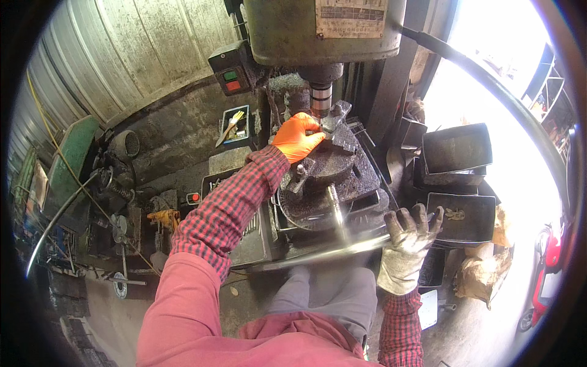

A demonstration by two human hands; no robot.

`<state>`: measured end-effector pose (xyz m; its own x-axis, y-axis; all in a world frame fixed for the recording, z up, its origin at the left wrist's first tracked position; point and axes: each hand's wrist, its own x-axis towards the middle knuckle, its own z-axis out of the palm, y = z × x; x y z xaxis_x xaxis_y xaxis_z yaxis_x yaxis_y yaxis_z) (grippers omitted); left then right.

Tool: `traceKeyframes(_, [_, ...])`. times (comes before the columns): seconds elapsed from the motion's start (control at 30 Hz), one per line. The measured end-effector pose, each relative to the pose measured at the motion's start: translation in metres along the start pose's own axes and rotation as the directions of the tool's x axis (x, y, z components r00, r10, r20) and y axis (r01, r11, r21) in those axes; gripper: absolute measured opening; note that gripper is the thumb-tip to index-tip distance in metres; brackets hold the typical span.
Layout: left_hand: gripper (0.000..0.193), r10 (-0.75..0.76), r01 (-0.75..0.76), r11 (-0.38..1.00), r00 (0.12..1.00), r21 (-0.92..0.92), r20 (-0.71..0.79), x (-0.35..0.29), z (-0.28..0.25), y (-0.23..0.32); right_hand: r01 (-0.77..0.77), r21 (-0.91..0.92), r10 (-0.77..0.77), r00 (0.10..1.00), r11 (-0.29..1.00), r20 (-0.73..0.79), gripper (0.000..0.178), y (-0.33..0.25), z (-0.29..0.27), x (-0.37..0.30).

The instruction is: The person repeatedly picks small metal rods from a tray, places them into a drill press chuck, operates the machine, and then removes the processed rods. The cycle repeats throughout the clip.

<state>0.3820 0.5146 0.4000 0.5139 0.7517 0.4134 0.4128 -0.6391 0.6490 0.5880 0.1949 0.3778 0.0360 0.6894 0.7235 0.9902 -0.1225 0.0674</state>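
Note:
My left hand (297, 138), in an orange glove, reaches in under the drill chuck (320, 100) of a drill press. Its fingers are closed together at the vise (338, 139); whatever they may pinch is hidden or too small to name. My right hand (403, 249), in a soiled whitish glove, is raised with its fingers spread. Beside its palm ends a long metal bar handle (358, 246), blurred by motion. The handle crosses a shiny screw rod (335, 211) that comes out of the vise toward me. Whether the right palm touches the bar's end, I cannot tell.
A switch box (231, 79) with green and red buttons hangs left of the drill head (324, 30). Below it, a small tray (236, 127) holds a brush. Dark metal bins (457, 148) stand at right, near a paper sack (483, 272). A thick cable (489, 76) arches overhead.

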Motion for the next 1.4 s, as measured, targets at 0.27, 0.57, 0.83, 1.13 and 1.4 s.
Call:
traceKeyframes(0.27, [0.029,0.042,-0.043,0.999,0.999,-0.02,-0.022,0.003,0.004,-0.01,-0.604,0.705,0.49,0.773,0.371,0.404,0.036,-0.038,0.059,-0.066])
traceKeyframes(0.57, [0.025,0.011,-0.01,0.999,1.0,-0.033,0.02,0.004,0.0,-0.009,-0.318,0.915,-0.338,0.857,0.25,0.39,0.054,-0.095,-0.063,0.033])
traceKeyframes(0.83, [0.03,-0.011,0.012,0.998,1.0,-0.061,0.006,-0.003,0.0,-0.01,0.243,0.126,-0.252,0.965,0.962,0.066,0.061,-0.022,-0.059,0.068])
traceKeyframes(1.13, [0.039,-0.162,0.04,0.967,0.859,-0.252,-0.485,-0.091,-0.098,-0.107,-0.08,0.134,0.094,0.99,0.988,-0.103,0.055,0.027,0.001,0.06])
traceKeyframes(1.4, [0.069,-0.411,0.499,0.865,0.762,0.048,-0.5,-0.119,-0.103,-0.188,-0.191,0.085,0.188,0.981,0.978,0.041,0.047,0.047,0.033,0.027])
